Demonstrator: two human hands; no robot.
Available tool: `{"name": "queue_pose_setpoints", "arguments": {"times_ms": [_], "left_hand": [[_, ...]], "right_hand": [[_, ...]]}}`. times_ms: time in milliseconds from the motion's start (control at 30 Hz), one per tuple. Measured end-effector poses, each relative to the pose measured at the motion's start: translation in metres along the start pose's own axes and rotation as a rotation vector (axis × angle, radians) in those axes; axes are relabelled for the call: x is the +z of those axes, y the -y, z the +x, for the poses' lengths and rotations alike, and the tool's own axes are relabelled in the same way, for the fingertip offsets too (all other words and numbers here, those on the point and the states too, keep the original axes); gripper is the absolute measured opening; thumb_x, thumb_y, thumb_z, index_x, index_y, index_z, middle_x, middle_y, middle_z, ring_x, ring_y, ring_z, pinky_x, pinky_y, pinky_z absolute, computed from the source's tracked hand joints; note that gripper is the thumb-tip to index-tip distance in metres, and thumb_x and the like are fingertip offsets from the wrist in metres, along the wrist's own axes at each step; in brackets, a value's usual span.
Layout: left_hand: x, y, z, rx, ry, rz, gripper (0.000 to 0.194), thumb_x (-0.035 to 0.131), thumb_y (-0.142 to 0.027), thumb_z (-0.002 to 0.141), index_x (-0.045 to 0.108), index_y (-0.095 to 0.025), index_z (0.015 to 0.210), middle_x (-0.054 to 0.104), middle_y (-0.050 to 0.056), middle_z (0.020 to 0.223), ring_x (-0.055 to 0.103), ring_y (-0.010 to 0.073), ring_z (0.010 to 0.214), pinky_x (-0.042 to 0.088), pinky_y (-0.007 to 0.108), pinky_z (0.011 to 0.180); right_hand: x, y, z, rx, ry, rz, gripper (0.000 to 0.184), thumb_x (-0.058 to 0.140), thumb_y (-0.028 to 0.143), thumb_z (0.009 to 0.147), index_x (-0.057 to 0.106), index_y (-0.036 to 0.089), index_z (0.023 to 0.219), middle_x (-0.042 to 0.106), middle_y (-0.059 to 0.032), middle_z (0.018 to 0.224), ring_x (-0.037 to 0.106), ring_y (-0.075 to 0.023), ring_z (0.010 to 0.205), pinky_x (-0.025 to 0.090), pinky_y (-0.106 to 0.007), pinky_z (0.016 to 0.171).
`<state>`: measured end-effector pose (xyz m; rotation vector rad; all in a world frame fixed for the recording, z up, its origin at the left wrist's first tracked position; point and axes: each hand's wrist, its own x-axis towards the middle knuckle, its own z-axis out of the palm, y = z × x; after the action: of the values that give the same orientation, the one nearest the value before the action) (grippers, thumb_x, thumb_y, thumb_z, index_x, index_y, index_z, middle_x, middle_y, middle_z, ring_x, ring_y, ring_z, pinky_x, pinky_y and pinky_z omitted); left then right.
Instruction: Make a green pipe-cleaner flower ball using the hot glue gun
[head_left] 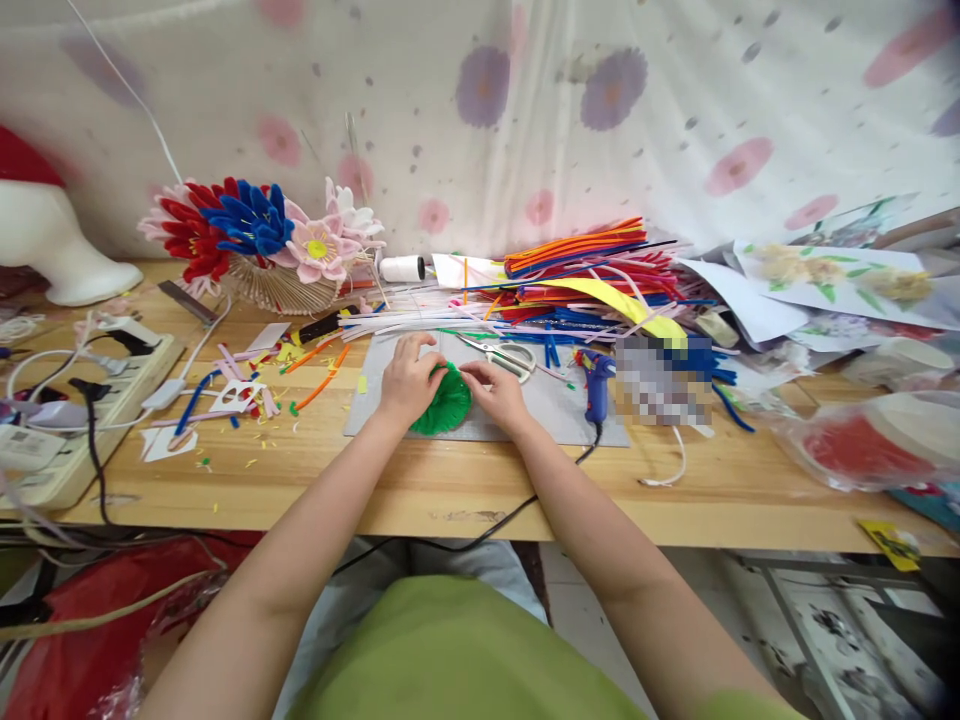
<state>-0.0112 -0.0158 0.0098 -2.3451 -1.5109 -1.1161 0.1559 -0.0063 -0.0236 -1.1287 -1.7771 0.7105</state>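
A round, ribbed green disc of fuzzy pipe cleaner is held over the grey mat. My left hand grips its upper left edge, thumb and fingers closed together near the top. At its upper right edge, my right hand pinches with thumb and forefinger; the fingertips are small and partly hidden. Just beyond the right hand lie metal scissors with pale handles. A blue glue gun rests farther right on the mat.
Bundles of coloured pipe cleaners lie at the back. Fuzzy flowers stand back left, with a power strip and cables nearer. Scraps litter the left. Plastic bags lie right. A black cord crosses the table's front edge.
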Motion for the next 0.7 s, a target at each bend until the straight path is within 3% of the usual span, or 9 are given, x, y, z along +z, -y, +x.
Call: {"name": "queue_pose_setpoints", "arguments": {"times_ms": [133,400,533,700], "left_hand": [[0.003,0.001,-0.002,-0.022,-0.001,-0.031,0.003,0.061,-0.02,0.075,0.062,-0.02,0.078,0.053,0.008,0.105,0.049,0.0216,0.104,0.047,0.035,0.085],[0.0,-0.005,0.0,-0.094,0.067,-0.041,0.007,0.055,-0.02,0.078,0.06,-0.02,0.074,0.054,0.008,0.103,0.049,0.0224,0.103,0.045,0.036,0.086],[-0.006,-0.003,0.002,-0.236,0.019,-0.186,0.003,0.057,-0.022,0.076,0.058,-0.02,0.074,0.055,0.007,0.097,0.052,0.0203,0.099,0.043,0.036,0.09],[-0.007,0.016,0.0,-0.513,-0.146,-0.413,0.008,0.054,-0.026,0.076,0.055,-0.019,0.078,0.058,0.004,0.088,0.056,0.0152,0.086,0.046,0.03,0.082]], "right_hand": [[0.007,0.002,0.002,-0.07,-0.029,-0.103,0.024,0.057,0.037,0.077,0.063,0.021,0.093,0.067,-0.0039,0.087,0.06,-0.0155,0.074,0.047,-0.029,0.071],[0.017,0.008,0.008,-0.09,-0.074,-0.232,0.017,0.048,0.031,0.083,0.06,0.021,0.078,0.065,-0.0043,0.08,0.057,-0.0171,0.078,0.044,-0.03,0.073],[0.019,0.006,0.01,0.054,-0.087,0.079,0.019,0.048,0.036,0.08,0.057,0.02,0.073,0.063,-0.0017,0.075,0.057,-0.0143,0.071,0.046,-0.027,0.068],[0.018,0.001,0.012,0.395,-0.094,0.528,0.024,0.051,0.043,0.074,0.05,0.02,0.076,0.065,-0.0024,0.084,0.059,-0.0127,0.07,0.047,-0.025,0.06]]}}
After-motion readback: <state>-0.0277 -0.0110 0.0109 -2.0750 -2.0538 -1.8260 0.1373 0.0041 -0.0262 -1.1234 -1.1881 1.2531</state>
